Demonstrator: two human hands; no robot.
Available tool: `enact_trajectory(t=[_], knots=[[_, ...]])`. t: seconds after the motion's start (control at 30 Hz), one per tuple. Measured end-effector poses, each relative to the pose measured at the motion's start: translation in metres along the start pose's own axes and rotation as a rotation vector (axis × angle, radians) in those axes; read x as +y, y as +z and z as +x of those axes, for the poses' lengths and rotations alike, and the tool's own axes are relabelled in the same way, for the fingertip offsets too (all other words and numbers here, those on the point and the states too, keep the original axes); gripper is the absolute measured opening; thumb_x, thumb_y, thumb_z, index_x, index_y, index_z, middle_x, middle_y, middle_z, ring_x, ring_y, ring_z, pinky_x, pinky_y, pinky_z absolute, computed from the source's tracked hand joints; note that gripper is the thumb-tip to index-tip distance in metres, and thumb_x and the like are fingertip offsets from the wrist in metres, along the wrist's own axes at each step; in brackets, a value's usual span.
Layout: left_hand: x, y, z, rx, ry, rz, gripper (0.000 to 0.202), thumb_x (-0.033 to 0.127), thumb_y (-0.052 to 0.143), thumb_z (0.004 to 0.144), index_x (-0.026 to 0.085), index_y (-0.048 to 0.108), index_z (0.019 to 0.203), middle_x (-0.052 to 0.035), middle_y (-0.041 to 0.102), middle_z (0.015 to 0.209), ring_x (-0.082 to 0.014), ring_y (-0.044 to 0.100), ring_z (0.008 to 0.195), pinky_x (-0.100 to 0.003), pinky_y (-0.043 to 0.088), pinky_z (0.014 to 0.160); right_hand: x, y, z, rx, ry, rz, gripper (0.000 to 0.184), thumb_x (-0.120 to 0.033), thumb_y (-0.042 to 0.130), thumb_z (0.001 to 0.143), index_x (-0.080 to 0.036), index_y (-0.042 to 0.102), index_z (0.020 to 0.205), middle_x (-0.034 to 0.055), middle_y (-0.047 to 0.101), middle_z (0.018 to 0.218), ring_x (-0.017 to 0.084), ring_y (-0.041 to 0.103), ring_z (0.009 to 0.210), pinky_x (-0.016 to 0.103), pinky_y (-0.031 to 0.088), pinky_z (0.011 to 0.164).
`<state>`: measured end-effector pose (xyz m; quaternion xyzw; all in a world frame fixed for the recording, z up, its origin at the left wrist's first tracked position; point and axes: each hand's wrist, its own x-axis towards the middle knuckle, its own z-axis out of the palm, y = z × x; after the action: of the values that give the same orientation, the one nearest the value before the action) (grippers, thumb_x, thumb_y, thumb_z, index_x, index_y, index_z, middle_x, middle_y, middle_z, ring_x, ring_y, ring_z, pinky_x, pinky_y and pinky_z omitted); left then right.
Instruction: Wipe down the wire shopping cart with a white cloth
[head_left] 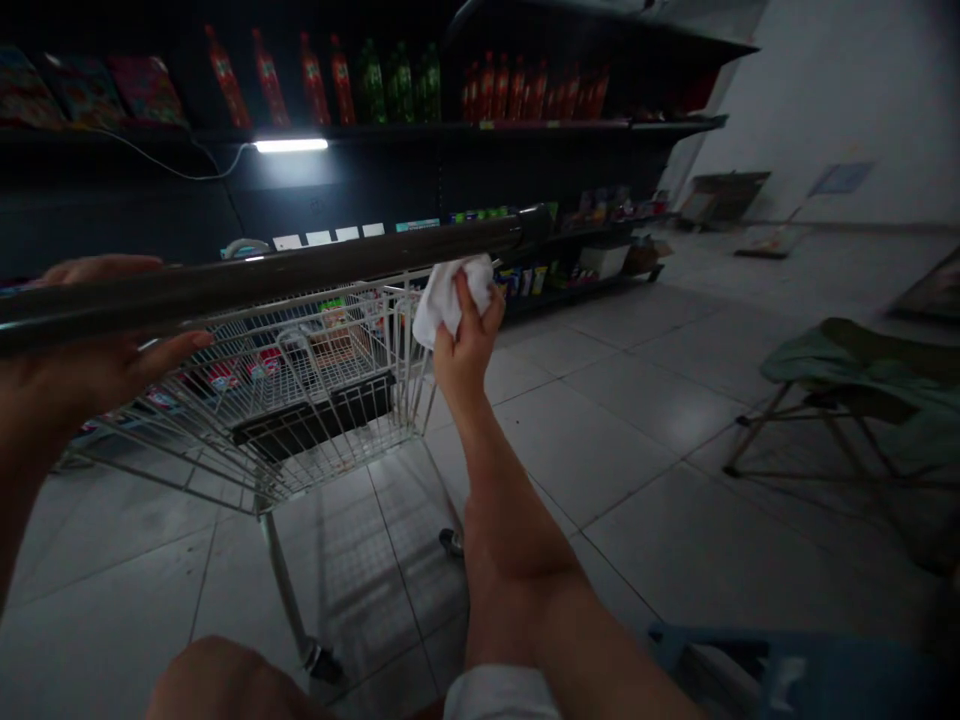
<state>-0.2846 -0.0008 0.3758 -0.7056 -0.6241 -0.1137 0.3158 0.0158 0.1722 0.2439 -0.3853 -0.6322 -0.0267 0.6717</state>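
A metal shopping cart [330, 410] stands before me, its dark handle bar [337, 260] running across the view and rising to the right. My left hand [82, 370] is wrapped round the bar's left end, fingers over the top and thumb below. In my right hand [469, 335] is a bunched white cloth [435, 305], pinched between the fingers. The cloth sits just under the bar's right part, at the cart's upper right corner. Whether it presses on the wire frame there, I cannot tell.
Dark shelves [375, 165] with several bottles [315, 80] stand behind the cart, lit by a tube lamp [291, 146]. A green folding stool [847, 370] is on the tiled floor [637, 420] at right. A blue object [810, 670] lies lower right.
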Motion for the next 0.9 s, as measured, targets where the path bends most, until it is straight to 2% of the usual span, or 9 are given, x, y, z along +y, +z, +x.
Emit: enact_trajectory(t=[0.1,0.17,0.23,0.37,0.5,0.6,0.73,0.83,0.9], knots=[[0.043,0.000,0.002,0.165,0.082,0.035,0.054,0.056,0.038,0.089,0.029,0.064,0.127,-0.0040,0.071,0.122,-0.0323,0.057,0.123,-0.051,0.039,0.109,-0.005,0.017,0.016,-0.056,-0.038,-0.024,0.055,-0.006,0.043,0.084,-0.022,0.051,0.136,0.0101,0.027,0.154,0.029,0.023,0.150,0.053,0.030,0.121],[0.078,0.002,0.016,0.068,0.324,-0.009,0.045,0.053,0.043,0.089,0.026,0.072,0.110,-0.0071,0.073,0.116,-0.0267,0.066,0.108,-0.040,0.051,0.094,0.003,0.039,-0.009,-0.140,-0.016,-0.019,0.054,-0.007,0.045,0.085,-0.020,0.051,0.137,0.0122,0.028,0.155,0.029,0.025,0.149,0.052,0.031,0.121],[0.110,0.005,0.040,0.030,0.435,-0.065,0.048,0.048,0.037,0.092,0.022,0.071,0.114,-0.0102,0.071,0.119,-0.0259,0.065,0.110,-0.038,0.051,0.093,0.015,0.055,-0.047,-0.247,0.065,-0.014,0.059,-0.009,0.047,0.085,-0.016,0.045,0.143,0.0165,0.032,0.153,0.029,0.031,0.146,0.050,0.034,0.120],[0.149,0.005,0.097,0.030,0.258,-0.141,0.054,0.047,0.030,0.094,0.018,0.062,0.128,-0.0125,0.067,0.123,-0.0291,0.057,0.120,-0.045,0.042,0.103,0.031,0.049,-0.084,-0.385,0.147,0.003,0.062,-0.007,0.049,0.080,-0.009,0.047,0.142,0.0194,0.044,0.144,0.026,0.044,0.138,0.041,0.040,0.117],[0.161,0.010,0.139,-0.074,0.140,-0.183,0.052,0.049,0.032,0.095,0.017,0.063,0.123,-0.0063,0.072,0.110,-0.0240,0.053,0.120,-0.043,0.031,0.109,0.021,0.012,-0.028,-0.116,0.001,-0.026,0.056,-0.008,0.046,0.083,-0.019,0.051,0.137,0.0126,0.036,0.146,0.025,0.035,0.143,0.043,0.034,0.121],[0.163,0.018,0.148,-0.101,0.135,-0.169,0.053,0.050,0.031,0.095,0.017,0.063,0.123,-0.0037,0.073,0.105,-0.0222,0.053,0.117,-0.042,0.030,0.108,0.012,0.001,0.017,0.008,0.014,-0.082,0.043,-0.009,0.044,0.087,-0.018,0.058,0.126,0.0133,0.035,0.144,0.027,0.032,0.143,0.048,0.033,0.121],[0.163,0.027,0.145,-0.098,0.118,-0.155,0.061,0.055,0.028,0.094,0.014,0.062,0.125,-0.0082,0.073,0.106,-0.0258,0.056,0.113,-0.045,0.036,0.101,0.015,0.006,0.024,-0.052,0.136,-0.034,0.033,-0.011,0.049,0.086,-0.017,0.063,0.115,0.0148,0.044,0.135,0.029,0.039,0.138,0.053,0.039,0.116],[0.163,0.031,0.146,-0.088,0.092,-0.152,0.060,0.052,0.031,0.094,0.013,0.062,0.127,-0.0141,0.072,0.109,-0.0297,0.060,0.111,-0.045,0.041,0.095,0.017,-0.002,0.023,-0.023,0.259,0.250,0.032,-0.016,0.048,0.086,-0.020,0.063,0.115,0.0120,0.052,0.126,0.026,0.049,0.130,0.050,0.049,0.108],[0.163,0.032,0.148,-0.084,0.103,-0.171,0.055,0.049,0.033,0.095,0.014,0.065,0.124,-0.0150,0.073,0.108,-0.0309,0.062,0.109,-0.045,0.044,0.093,0.010,-0.014,0.032,0.008,0.348,0.472,0.029,-0.024,0.042,0.092,-0.021,0.061,0.114,0.0082,0.059,0.112,0.020,0.061,0.113,0.041,0.059,0.091]])
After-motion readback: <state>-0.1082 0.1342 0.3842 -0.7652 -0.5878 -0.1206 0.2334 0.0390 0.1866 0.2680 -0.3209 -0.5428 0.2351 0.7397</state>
